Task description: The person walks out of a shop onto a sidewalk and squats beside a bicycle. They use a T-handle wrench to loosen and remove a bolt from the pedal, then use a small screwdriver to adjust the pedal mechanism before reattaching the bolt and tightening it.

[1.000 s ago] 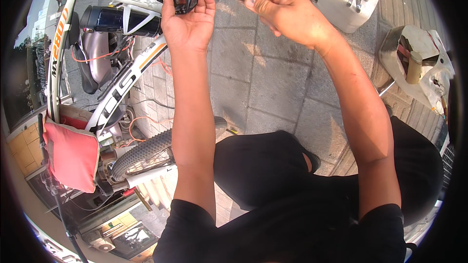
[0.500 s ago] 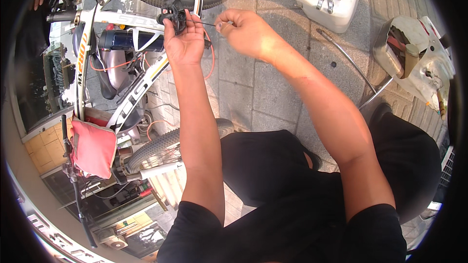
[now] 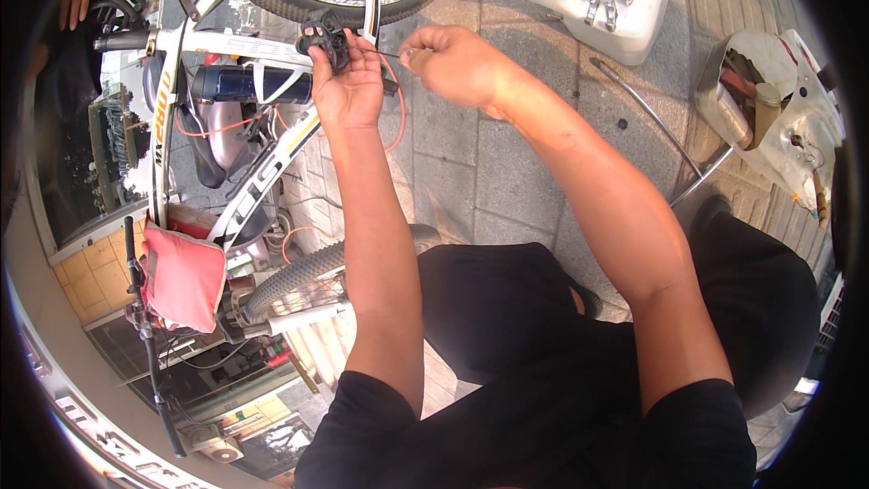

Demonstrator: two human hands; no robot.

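A person's left hand (image 3: 351,91) clasps a black pedal (image 3: 322,43) beside a white bicycle frame (image 3: 231,43).
The right hand (image 3: 453,65) pinches a thin rod (image 3: 388,55) pointing toward the pedal; orange and black lettering (image 3: 166,100) marks the frame.

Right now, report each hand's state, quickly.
Left hand: palm up, holding the black pedal with thumb and fingers.
Right hand: closed, pinching a thin dark rod.

Counted: one white bicycle frame (image 3: 240,43), two bicycle tyres (image 3: 294,277) (image 3: 421,9), one black pedal (image 3: 326,43), one dark blue bottle (image 3: 222,85), one white canister (image 3: 579,16), two bare hands, left hand (image 3: 349,95) and right hand (image 3: 455,65).
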